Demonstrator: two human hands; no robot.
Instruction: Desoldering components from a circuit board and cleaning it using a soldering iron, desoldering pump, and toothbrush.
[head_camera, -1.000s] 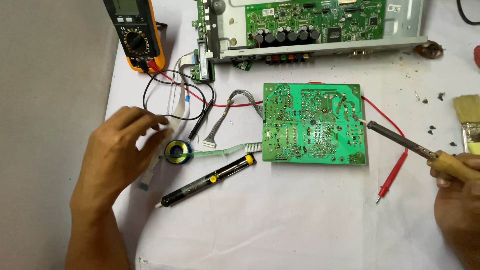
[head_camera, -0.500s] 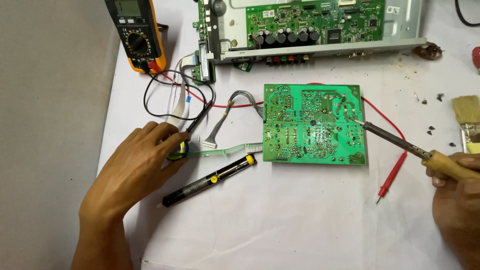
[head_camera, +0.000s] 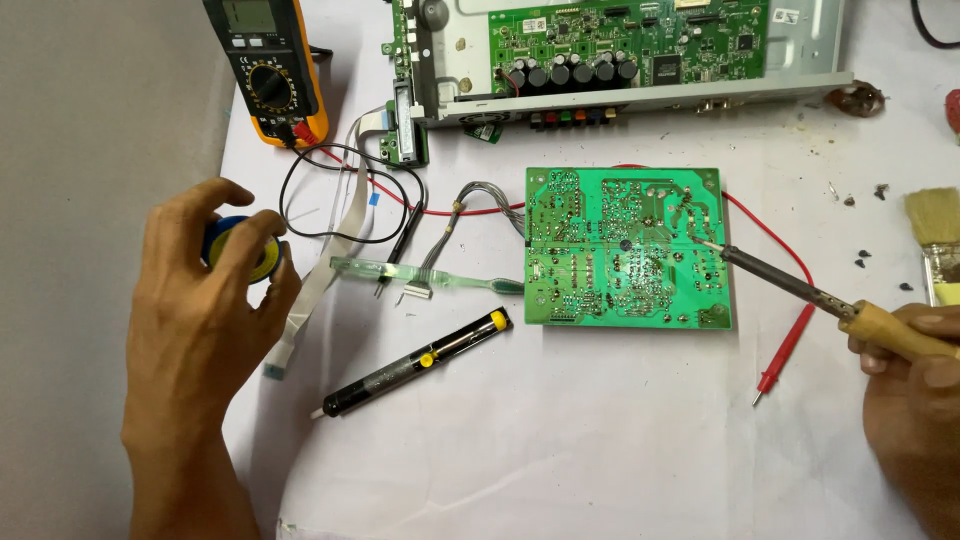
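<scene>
In the head view, the right hand is closed around the wooden handle of a soldering iron. The long axis of the iron runs from this hand, at the lower right of the green circuit board, up and to the left. Its metal tip rests on the solder side of the board, near the board's upper right corner. So the board lies to the left of the right hand, and this hand is clearly the nearer one to it.

The left hand is well apart from the board, on its far left side. Its fingers are clamped on a small round spool, blue and yellow, which looks like solder wire or desoldering braid; I cannot tell which. The spool is lifted a little from the white table cover.

Between the left hand and the board lie several things. A black desoldering pump lies diagonally, its yellow end pointing toward the lower left corner of the board. A translucent green toothbrush lies almost horizontally, its head just beside the left edge of the board. A bundle of grey wires goes from the left edge of the board.

Above the board stands an open metal chassis with a second green board inside. A yellow multimeter sits to the upper left of the board, and a paint brush lies to its right.
</scene>
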